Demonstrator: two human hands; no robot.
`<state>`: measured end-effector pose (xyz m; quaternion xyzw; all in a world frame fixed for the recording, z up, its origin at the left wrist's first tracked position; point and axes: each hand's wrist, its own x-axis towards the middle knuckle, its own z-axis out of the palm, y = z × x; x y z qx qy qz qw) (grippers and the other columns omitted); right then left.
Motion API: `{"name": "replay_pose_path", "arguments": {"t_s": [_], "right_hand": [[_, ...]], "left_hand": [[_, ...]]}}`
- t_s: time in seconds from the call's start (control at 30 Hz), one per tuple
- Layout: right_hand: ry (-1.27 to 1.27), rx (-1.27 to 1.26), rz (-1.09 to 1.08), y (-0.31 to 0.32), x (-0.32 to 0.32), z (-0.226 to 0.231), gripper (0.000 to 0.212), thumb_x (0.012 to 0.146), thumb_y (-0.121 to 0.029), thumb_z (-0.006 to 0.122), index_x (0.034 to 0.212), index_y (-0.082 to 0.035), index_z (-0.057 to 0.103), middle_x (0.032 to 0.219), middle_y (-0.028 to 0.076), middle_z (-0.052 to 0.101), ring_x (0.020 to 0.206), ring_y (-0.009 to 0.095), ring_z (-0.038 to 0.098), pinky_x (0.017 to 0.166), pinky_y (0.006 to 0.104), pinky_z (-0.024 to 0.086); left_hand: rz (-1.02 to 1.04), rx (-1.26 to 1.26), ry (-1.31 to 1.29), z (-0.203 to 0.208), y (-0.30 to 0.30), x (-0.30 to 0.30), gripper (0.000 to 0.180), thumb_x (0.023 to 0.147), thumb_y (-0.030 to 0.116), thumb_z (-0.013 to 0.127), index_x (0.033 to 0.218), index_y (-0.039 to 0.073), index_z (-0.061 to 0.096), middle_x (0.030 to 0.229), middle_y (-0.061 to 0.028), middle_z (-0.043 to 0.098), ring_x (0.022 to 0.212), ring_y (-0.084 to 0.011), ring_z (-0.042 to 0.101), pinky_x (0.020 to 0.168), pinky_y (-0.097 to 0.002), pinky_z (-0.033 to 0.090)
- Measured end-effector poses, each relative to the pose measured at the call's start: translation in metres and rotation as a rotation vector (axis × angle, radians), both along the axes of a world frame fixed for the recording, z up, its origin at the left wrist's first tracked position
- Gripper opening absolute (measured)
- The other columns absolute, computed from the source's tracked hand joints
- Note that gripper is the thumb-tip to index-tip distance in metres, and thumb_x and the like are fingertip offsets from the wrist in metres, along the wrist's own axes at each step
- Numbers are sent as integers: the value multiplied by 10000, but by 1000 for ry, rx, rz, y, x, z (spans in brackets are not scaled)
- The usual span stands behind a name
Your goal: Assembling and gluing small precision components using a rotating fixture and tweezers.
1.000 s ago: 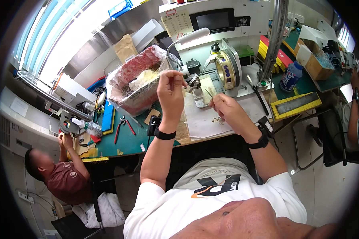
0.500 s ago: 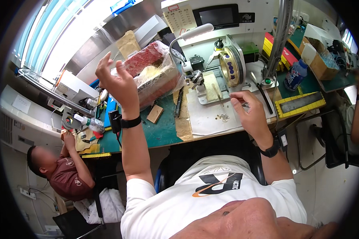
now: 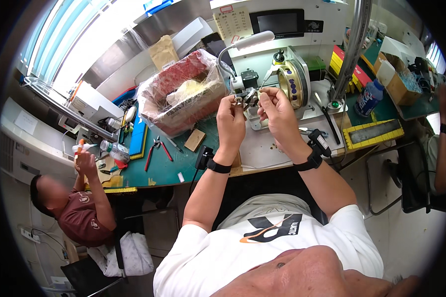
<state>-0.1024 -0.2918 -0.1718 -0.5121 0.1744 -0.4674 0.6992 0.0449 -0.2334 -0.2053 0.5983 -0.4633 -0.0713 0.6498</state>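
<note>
My left hand [image 3: 231, 118] and my right hand [image 3: 277, 113] are raised side by side at the small metal fixture [image 3: 249, 95] of a white bench machine [image 3: 282, 44]. The fingertips of both hands pinch at that fixture; whatever small part lies between them is too tiny to make out. A brass-coloured round wheel [image 3: 291, 83] stands just right of my right hand. A white sheet [image 3: 262, 146] with a few small metal bits lies on the bench under my wrists. Both wrists wear black bands.
A plastic-wrapped cardboard box of red material [image 3: 183, 94] stands left of the machine. Red-handled pliers [image 3: 156, 148] lie on the green mat [image 3: 168, 166]. A drink bottle [image 3: 369, 98] and a yellow-edged tray [image 3: 371, 131] sit at right. A seated person in a maroon shirt [image 3: 79, 213] works at lower left.
My left hand came down from high at the left and my right hand rose from the white sheet; both now meet at the machine's fixture.
</note>
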Motion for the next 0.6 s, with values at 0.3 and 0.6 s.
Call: {"name": "replay_pose_path", "arguments": {"t_s": [0.3,0.6], "right_hand": [[-103,50,-147,-6,26,-8,216,1160,-224,713,1117,-26,638,900,-17,622,731,42,547,657,221,482],[-101,50,-233,-1,33,-9,191,1158,-190,714,1088,-28,641,885,-24,621,712,39,520,624,226,448]], "left_hand": [[-366,181,332,0,3,4,244,1230,189,486,1046,63,584,709,-16,589,553,-115,573,514,-294,423],[-362,179,389,-2,4,15,370,1252,290,412,1029,74,614,690,-25,598,563,-122,578,528,-293,432]]}}
